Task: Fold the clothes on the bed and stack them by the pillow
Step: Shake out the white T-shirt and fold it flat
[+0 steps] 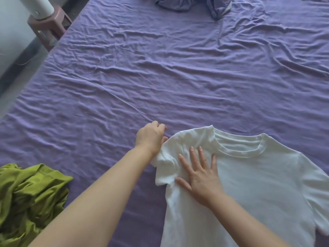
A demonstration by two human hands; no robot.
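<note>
A white T-shirt [252,184] lies spread face up on the purple bed sheet [142,77], its collar pointing away from me. My right hand [199,177] presses flat on the shirt's left chest with fingers spread. My left hand [151,138] is at the shirt's left sleeve, its fingers curled down at the sleeve's edge; the sleeve is bunched under my wrist. A crumpled green garment [30,196] sits in a heap at the near left of the bed.
A purple pillow or bundled bedding [192,4] lies at the far edge of the bed. Left of the bed stands a pink stool [49,27] with a white object on it, beside a white wall.
</note>
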